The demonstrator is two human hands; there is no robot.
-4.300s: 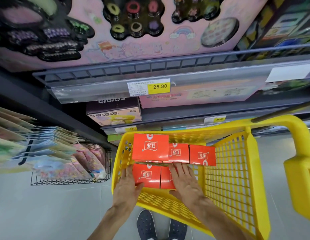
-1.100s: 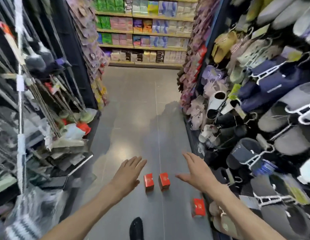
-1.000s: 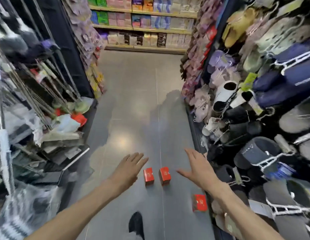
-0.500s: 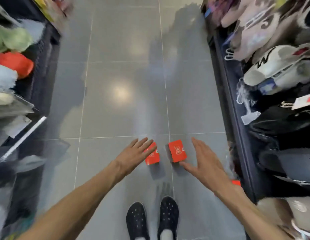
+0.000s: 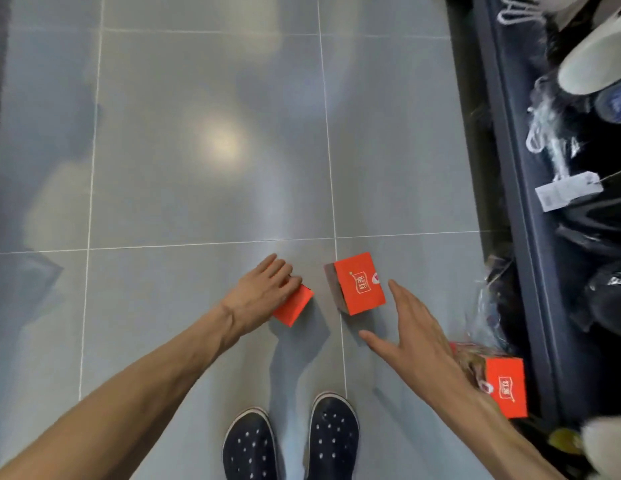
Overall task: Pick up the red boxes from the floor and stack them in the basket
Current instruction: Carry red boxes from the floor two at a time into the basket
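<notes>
Three red boxes lie on the grey tiled floor. My left hand (image 5: 264, 289) rests on top of the left box (image 5: 292, 306), fingers curled over it. The middle box (image 5: 359, 284) stands just right of it, its label facing up. My right hand (image 5: 411, 332) hovers open beside and below that box, fingers spread, not touching it. A third red box (image 5: 505, 388) sits at the lower right by the shelf base, partly behind my right forearm. The yellow basket is out of view.
A dark shelf base (image 5: 520, 216) runs along the right side, with slippers and bagged goods (image 5: 593, 60) hanging over it. My two dark dotted shoes (image 5: 291, 441) stand just below the boxes. Grey floor tiles (image 5: 212, 143) stretch ahead and to the left.
I have turned from the basket and bent down toward the floor. Both hands dropped to the boxes; the left hand now lies on the left box, the right hand has come beside the middle one.
</notes>
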